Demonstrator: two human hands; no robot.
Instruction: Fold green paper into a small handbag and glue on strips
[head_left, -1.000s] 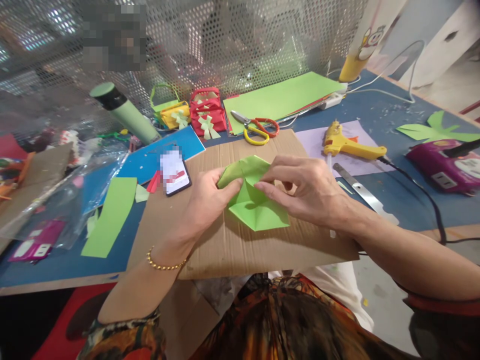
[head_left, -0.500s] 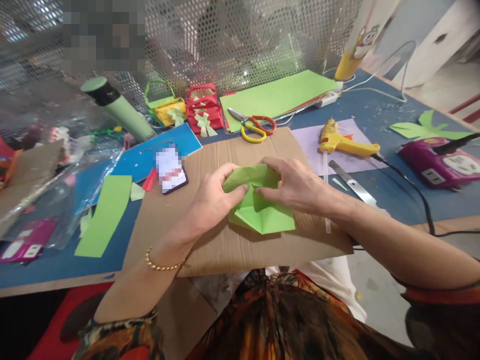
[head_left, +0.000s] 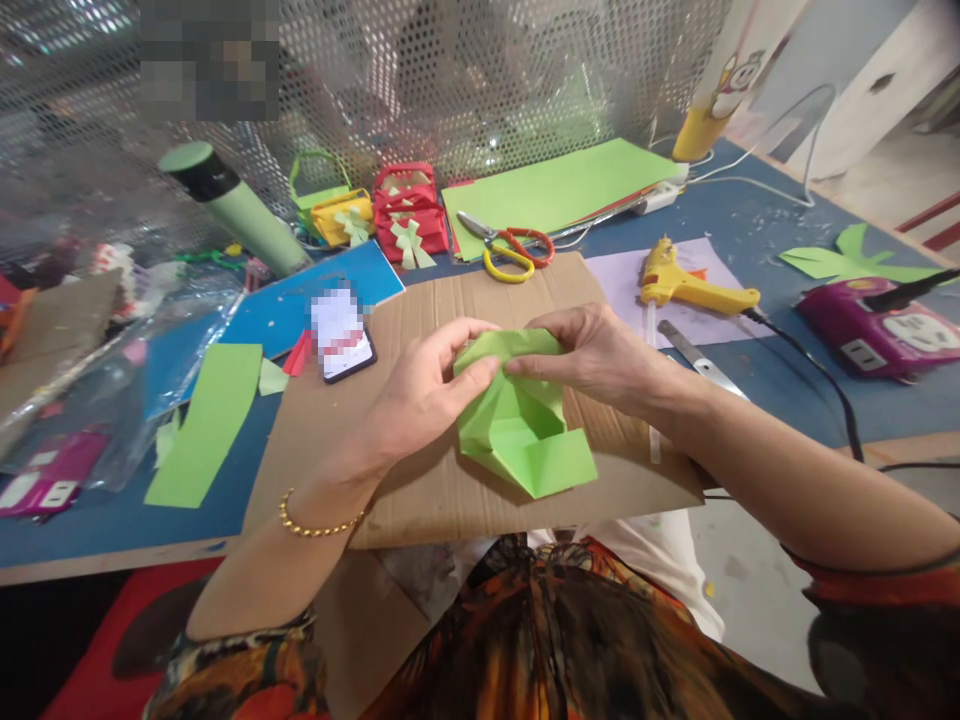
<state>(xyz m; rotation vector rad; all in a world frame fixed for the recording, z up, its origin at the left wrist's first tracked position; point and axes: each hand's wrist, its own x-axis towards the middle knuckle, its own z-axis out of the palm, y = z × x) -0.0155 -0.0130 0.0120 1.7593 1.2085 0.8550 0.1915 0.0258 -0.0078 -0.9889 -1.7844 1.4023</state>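
Note:
A piece of folded green paper (head_left: 517, 435), shaped like a partly open box, is held over the brown cardboard sheet (head_left: 420, 510). My left hand (head_left: 431, 385) pinches its upper left edge, thumb on the near face and fingers behind. At the upper right edge my right hand (head_left: 592, 360) grips the paper in the same way, its thumb tip close to the left one. Folded flaps stick out at the paper's near end. The fingers behind the paper are partly hidden.
Beyond the cardboard lie scissors (head_left: 510, 250), a phone (head_left: 341, 335) and small red paper bags (head_left: 409, 220). To the right are a yellow glue gun (head_left: 686, 285), a metal blade (head_left: 697, 355) and a purple power socket (head_left: 877, 330). A green strip (head_left: 206, 425) lies left.
The near part of the green paper has opened out and dropped toward me, showing a deeper pocket and a flap at right. Both hands still grip its top edge, thumbs slightly higher.

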